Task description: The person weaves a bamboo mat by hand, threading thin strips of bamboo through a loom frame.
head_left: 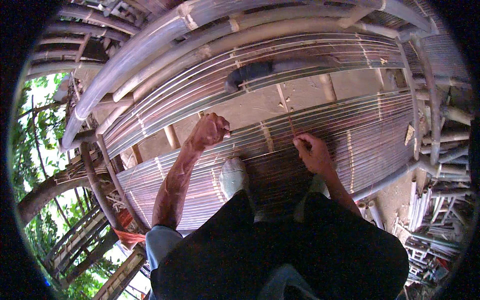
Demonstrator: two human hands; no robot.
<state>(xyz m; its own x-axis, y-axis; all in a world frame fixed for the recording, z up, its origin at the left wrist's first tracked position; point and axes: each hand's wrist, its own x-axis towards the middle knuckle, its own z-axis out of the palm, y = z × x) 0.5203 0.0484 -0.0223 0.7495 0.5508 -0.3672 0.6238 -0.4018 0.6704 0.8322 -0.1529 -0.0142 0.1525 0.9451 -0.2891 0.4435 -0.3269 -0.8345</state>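
Below me lies a slatted bamboo platform [380,130] made of narrow dark strips. My left hand [212,130] is closed in a fist above the edge of the slats; whatever may be in it is hidden. To its right, my right hand [314,152] pinches the lower end of a thin strip [288,116], probably bamboo. The strip reaches away from me across the gap between the two slatted sections. On the far section rests a long tool [250,73] with a dark, curved end at the left, which looks like a machete.
My shoe [233,177] stands on the near slats. Thick bamboo poles [170,37] curve along the far side. A red cloth band [131,236] is tied at the left post. Stacked bamboo pieces [435,245] lie at the lower right. Bare ground [250,110] shows through the gap.
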